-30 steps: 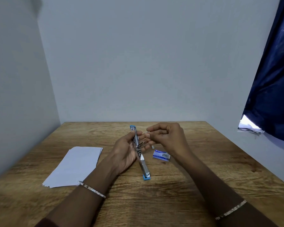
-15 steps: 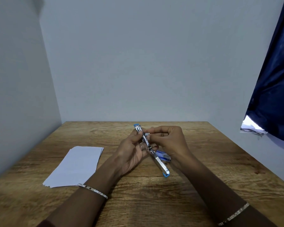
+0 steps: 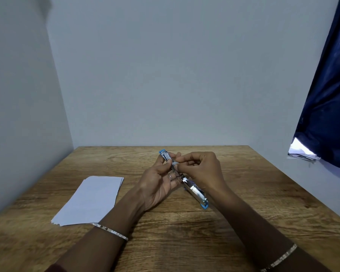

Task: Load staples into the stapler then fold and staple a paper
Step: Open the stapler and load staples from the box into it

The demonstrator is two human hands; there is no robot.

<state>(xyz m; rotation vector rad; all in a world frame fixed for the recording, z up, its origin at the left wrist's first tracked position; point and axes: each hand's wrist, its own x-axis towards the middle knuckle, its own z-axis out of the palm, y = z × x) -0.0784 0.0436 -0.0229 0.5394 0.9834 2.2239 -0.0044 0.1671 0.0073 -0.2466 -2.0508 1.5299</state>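
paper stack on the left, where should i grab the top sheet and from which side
Pinch the far right corner of the white paper stack: it lies flat on the wooden table, but the sheet edges fan slightly there, giving fingers a lip. Come in from the right, probably; that corner is nearest the left hand.

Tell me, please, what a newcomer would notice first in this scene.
Mid-table, the left hand holds an opened blue-and-chrome stapler while the right hand pinches staples at its channel. A white paper stack lies left on the wooden table; a dark blue curtain hangs right.
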